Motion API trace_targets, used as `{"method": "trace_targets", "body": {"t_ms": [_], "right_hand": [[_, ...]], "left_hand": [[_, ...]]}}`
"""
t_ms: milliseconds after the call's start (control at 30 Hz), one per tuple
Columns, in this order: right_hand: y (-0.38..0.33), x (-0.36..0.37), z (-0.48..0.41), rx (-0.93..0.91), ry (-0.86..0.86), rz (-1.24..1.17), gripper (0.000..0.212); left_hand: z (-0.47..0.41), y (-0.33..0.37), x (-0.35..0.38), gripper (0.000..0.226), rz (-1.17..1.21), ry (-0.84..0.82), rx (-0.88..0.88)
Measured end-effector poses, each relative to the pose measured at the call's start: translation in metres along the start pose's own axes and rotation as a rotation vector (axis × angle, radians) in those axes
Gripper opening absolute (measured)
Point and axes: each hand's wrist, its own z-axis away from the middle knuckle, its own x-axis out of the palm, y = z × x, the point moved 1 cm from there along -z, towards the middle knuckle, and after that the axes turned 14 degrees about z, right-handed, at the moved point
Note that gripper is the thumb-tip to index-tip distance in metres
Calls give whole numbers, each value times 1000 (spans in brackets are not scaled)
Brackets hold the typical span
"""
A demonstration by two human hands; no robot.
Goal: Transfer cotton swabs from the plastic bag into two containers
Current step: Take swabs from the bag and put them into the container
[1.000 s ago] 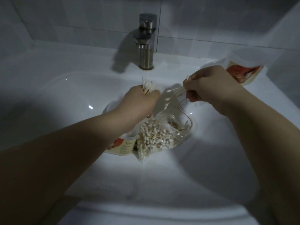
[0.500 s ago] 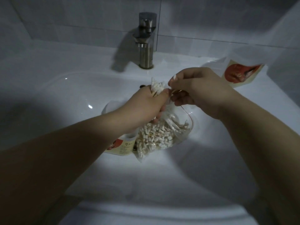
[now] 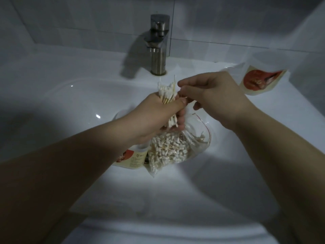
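1. Labelled container (image 3: 134,158): lies in the sink (image 3: 79,95), partly hidden under the left forearm and touching the plastic bag. Its contents cannot be determined.
2. Left hand (image 3: 156,118): fingers are curled round a bundle of cotton swabs (image 3: 167,93), held upright above the bag, with tips showing above and below the fist.
3. Plastic bag (image 3: 175,150): lies in the basin beneath both hands, mouth open, with most of the swabs inside.
4. Right hand (image 3: 216,95): thumb and forefinger pinch at the bundle's right edge, the other fingers curled.
5. Second labelled container (image 3: 260,80): lies on the counter at far right, well apart from the hands.
6. Assessment: the step in hand appears to be gathering and squaring a bundle. The next move likely calls for even ends, a firm grip, and carrying the bundle to a container mouth.
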Motion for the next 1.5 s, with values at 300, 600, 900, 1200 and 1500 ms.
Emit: {"method": "trace_targets", "body": {"t_ms": [300,600,900,1200,1500], "right_hand": [[-5,2,5,-122,-214,146,68],[4,-2,1,24,-288,488,35],[14,6,6,106,-669,805,18],[11,11,8,60,-642,812,66],[10,10,3,72,-533,762,21]], "left_hand": [[1,0,-1,33,-30,-71,-21],[-4,0,-6,32,-106,87,23],[-4,2,-5,18,110,145,-26],[-5,3,-3,15,120,155,7],[-6,-1,-2,14,83,108,36]]}}
